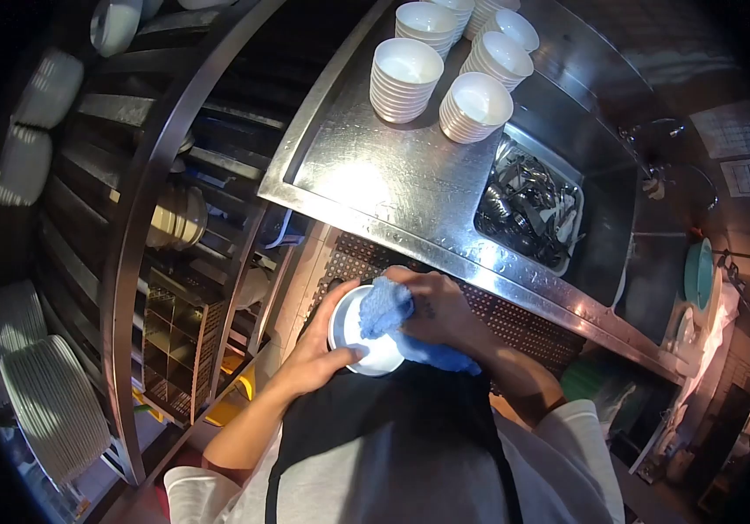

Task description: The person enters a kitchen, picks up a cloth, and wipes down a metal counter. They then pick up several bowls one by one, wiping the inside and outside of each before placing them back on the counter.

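Close to the black apron, my left hand (pixel 314 356) grips a white bowl (pixel 378 356) by its side, thumb over the rim. The bowl's opening is turned up toward me. My right hand (pixel 434 307) is closed on a blue cloth (pixel 387 306), which is bunched against the inside of the bowl; a loose end hangs below the wrist. Part of the bowl's far rim is hidden by the cloth and fingers.
Several stacks of white bowls (pixel 405 80) stand on the steel counter (pixel 340 144). A tub of cutlery (pixel 528 205) sits in the sink to the right. On the left, a metal rack (pixel 161 157) holds stacked plates (pixel 56 406) and a divided brown crate (pixel 174 341).
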Demonstrator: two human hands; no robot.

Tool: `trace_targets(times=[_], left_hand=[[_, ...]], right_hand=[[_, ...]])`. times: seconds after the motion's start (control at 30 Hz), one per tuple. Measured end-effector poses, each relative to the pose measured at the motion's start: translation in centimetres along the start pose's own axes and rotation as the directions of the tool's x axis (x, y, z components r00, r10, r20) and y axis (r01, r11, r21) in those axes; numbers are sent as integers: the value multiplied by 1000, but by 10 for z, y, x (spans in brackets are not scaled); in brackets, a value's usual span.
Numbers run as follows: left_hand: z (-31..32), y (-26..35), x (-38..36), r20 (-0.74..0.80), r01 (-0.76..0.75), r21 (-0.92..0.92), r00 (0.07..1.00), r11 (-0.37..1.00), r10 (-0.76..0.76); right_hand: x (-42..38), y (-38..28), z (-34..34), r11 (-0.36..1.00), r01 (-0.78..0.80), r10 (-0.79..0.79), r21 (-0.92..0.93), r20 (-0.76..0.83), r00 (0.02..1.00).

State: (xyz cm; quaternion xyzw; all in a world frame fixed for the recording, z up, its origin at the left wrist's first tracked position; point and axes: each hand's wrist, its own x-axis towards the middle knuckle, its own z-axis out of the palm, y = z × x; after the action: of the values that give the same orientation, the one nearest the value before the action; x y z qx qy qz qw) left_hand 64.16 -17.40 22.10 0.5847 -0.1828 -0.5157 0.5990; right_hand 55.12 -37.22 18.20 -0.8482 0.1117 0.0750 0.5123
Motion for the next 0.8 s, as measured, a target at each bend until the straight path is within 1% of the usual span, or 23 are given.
trace_targets(times=[0.03, 0.07, 0.1, 0.13, 0.17, 0.2, 0.23, 0.27, 0.3, 0.33, 0.37, 0.43, 0.47, 0.5, 0.53, 0.57, 0.6, 0.63, 0.67, 0.7, 0.73, 0.77, 0.8], left_hand=[[-1, -1, 2, 3, 2, -3, 1000, 1000, -2], [-2, -2, 3, -31, 12, 14, 999, 1000, -11], [-3, -3, 5, -71, 19, 33, 997, 999, -17], [-4, -4, 6, -102, -3, 72, 995, 997, 10], [-7, 0, 7, -112, -3, 71, 994, 997, 11], [-12, 7, 10, -102, 14, 141, 995, 990, 1], [-17, 12, 13, -91, 29, 211, 996, 977, -10], [-20, 13, 15, -102, 25, 240, 995, 970, 0], [-25, 18, 19, -105, 22, 240, 994, 971, 3], [-30, 24, 21, 0, 104, 267, 994, 958, -108], [-33, 27, 21, 102, 184, 300, 969, 936, -223], [-42, 23, 22, 108, 180, 297, 970, 938, -220], [-47, 20, 23, 119, 176, 298, 968, 938, -219], [-51, 20, 23, 132, 169, 301, 967, 939, -216], [-50, 27, 22, 86, 80, 346, 989, 935, -116], [-51, 26, 21, 92, 79, 346, 989, 935, -117], [-52, 24, 22, -21, 64, 299, 998, 952, -60], [-54, 21, 23, -142, 45, 251, 990, 967, -9], [-55, 16, 24, -228, 80, 243, 973, 967, -23], [-61, 11, 23, -232, 92, 243, 972, 966, -35], [-69, 9, 22, -300, 87, -28, 949, 996, -91], [-77, 8, 23, -350, 54, -295, 923, 954, -160], [-79, 15, 22, -359, 32, -237, 926, 971, -118]], right_hand=[[0, -7, 0, 995, -3, -1, -100, -34, 999], [1, -15, 1, 980, -5, -7, -197, -61, 998], [3, -26, -1, 981, 1, -11, -196, -53, 999], [9, -46, -8, 956, -46, 39, -291, -30, 999], [13, -57, -10, 919, -89, 93, -384, -11, 996], [15, -56, -10, 907, 6, -12, -421, -12, 1000], [19, -59, -8, 907, 12, -18, -421, -10, 1000], [25, -63, -6, 849, 141, -179, -509, -26, 984], [31, -66, -4, 762, 256, -337, -595, -27, 941], [38, -65, 0, 662, 378, -475, -648, 27, 879], [41, -66, 3, 662, 382, -474, -645, 35, 880], [50, -74, 6, 527, 609, -601, -592, 247, 760], [55, -71, 6, 542, 617, -636, -570, 202, 745], [53, -71, 7, 544, 613, -635, -573, 197, 747], [51, -71, 7, 742, 420, -470, -523, 42, 882], [46, -70, 7, 883, 194, -257, -427, -95, 962], [41, -58, 7, 990, -5, -19, -139, -169, 985], [36, -40, 15, 997, -81, 74, -14, -267, 961], [28, -22, 25, 981, -148, 183, 124, -346, 920], [12, -3, 26, 974, -96, 183, 204, -464, 867], [-5, 12, 20, 960, -34, 196, 277, -580, 790], [-19, 19, 11, 975, -218, 201, 38, -564, 801], [-32, 31, -5, 963, -233, 270, 137, -433, 860]])
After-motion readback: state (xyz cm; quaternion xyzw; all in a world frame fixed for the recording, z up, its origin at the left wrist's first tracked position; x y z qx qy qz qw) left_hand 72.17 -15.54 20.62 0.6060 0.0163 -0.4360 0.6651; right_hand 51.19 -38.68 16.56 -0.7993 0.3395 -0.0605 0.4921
